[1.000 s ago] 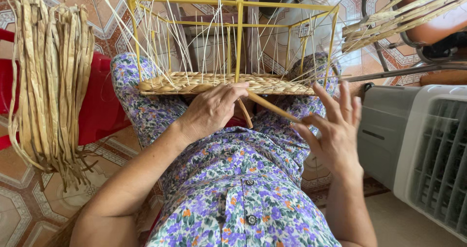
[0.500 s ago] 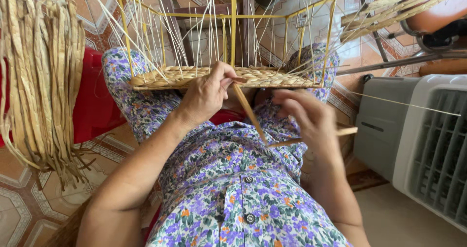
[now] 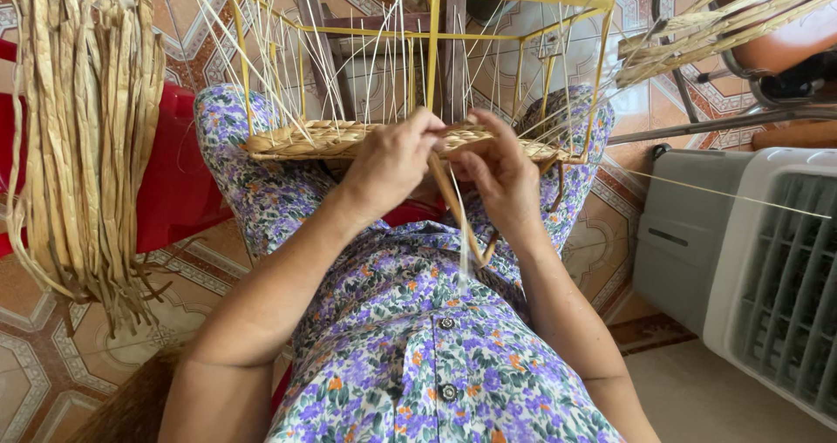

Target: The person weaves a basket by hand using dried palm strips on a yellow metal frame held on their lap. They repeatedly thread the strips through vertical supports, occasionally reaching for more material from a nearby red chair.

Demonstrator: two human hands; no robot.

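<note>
Basket weaving [image 3: 349, 139] rests across the person's lap, a low woven band of straw-coloured strands built at the near bottom edge of a yellow wire frame [image 3: 433, 51], with thin pale stakes [image 3: 323, 68] standing up through it. The left hand [image 3: 392, 160] is curled over the band's near edge, fingertips pinching at the weave, and the right hand [image 3: 501, 173] closes right beside it, the two nearly touching; between them a flat tan strip [image 3: 453, 203] runs down toward the flowered dress [image 3: 418, 338], its loose tail hanging free. I judge that both hands grip that strip where it enters the weave, though the fingertips hide the exact spot. The likeliest trouble, as I see it, is the strip kinking or cracking where it bends sharply at the edge, or slipping behind the wrong stake because the stakes stand close and lean unevenly. A hard pull could also tip the frame, which seems only balanced on the knees. Room is tight: the stakes fan outward and could catch a wrist, a bundle of dried strips [image 3: 83, 138] hangs close at the left over a red seat [image 3: 179, 181], and a grey and white fan unit [image 3: 750, 269] stands near at the right. More strips [image 3: 724, 24] jut in at the upper right. The open space lies toward the body, above the dress.
</note>
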